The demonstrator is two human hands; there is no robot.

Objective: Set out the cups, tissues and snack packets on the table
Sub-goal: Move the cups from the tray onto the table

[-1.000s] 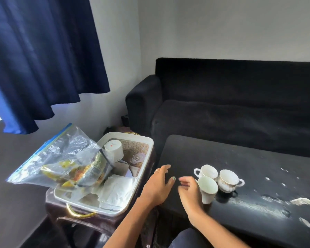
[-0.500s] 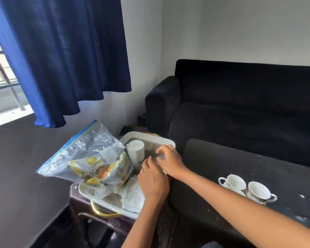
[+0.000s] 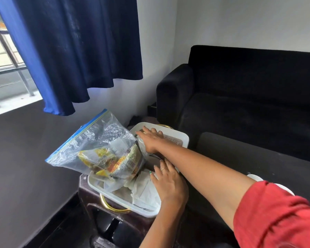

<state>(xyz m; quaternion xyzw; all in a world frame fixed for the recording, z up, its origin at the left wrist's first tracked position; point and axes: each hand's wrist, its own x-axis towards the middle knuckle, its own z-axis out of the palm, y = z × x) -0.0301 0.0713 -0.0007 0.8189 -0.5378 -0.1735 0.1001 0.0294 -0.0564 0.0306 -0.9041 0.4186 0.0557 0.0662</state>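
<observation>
While my right hand [image 3: 151, 140] lies flat with straight fingers over the white cup in the tray [image 3: 183, 138] at frame centre, gripping nothing I can see, my left hand [image 3: 168, 182] rests open on the tissues [image 3: 143, 189] lower down. Reaching this way, my forearm could nudge the clear bag of snack packets [image 3: 100, 151] leaning at centre left off the tray's edge. Right of it runs the dark table [image 3: 258, 158], a black sofa [image 3: 249, 90] behind, blue curtain [image 3: 75, 51] upper left.
</observation>
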